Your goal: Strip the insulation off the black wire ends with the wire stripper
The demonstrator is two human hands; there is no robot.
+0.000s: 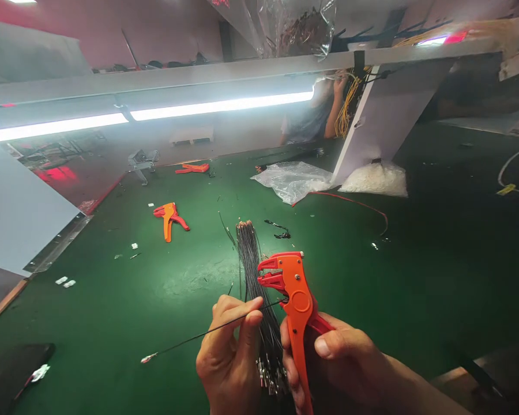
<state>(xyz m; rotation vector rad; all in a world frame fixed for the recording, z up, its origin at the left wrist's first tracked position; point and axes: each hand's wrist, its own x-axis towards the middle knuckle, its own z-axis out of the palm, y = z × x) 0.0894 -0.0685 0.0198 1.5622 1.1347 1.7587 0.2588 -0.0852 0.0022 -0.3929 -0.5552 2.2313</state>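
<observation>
wire (199,335) is pinched by left hand (229,357), stripper (300,314) gripped upright by right hand (348,357), jaws toward left edge of surface (398,276).

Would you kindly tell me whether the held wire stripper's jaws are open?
Open: in the right hand, the orange wire stripper shows a gap between its red upper and lower jaws.

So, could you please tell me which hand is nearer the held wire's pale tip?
Left. The left hand pinches the black wire, with the pale tip out to its left; the right hand is farther right, gripping the orange wire stripper.
</observation>
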